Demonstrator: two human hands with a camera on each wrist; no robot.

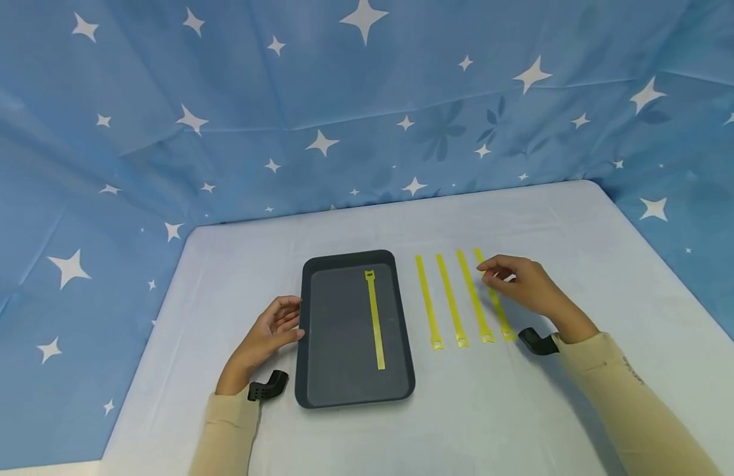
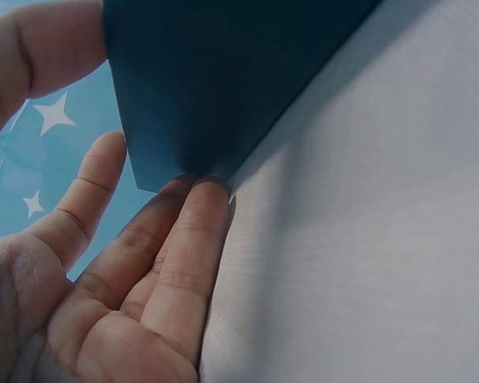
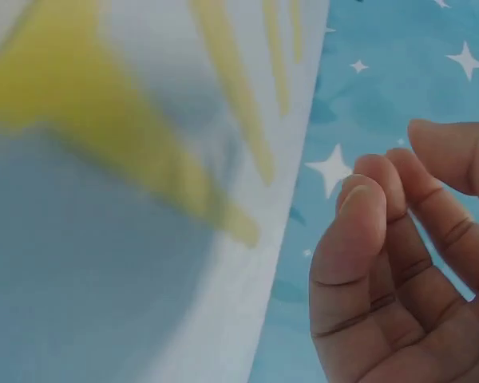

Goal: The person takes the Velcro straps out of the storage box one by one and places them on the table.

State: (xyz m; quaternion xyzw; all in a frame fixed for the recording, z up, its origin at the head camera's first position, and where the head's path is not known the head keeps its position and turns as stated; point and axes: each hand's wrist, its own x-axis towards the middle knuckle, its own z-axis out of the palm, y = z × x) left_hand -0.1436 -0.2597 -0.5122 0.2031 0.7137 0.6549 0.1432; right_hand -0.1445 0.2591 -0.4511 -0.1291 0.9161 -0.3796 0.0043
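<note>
A dark grey tray (image 1: 337, 330) lies on the white table with one yellow cable strap (image 1: 375, 324) inside, its slotted head toward the far end. My left hand (image 1: 274, 330) is at the tray's left side; in the left wrist view its fairly straight fingers (image 2: 188, 263) touch the outer wall. To the tray's right, several yellow straps (image 1: 450, 301) lie side by side, slotted heads toward me. Over the rightmost strap (image 1: 500, 314) is my right hand (image 1: 522, 284), fingers loosely bent. The right wrist view shows nothing between its fingers (image 3: 351, 247), apart from the blurred strap (image 3: 144, 152).
Beyond the white table (image 1: 254, 264) hangs a blue curtain (image 1: 367, 99) with white stars, close to the far edge. Black wrist devices (image 1: 268, 387) sit at both sleeve cuffs.
</note>
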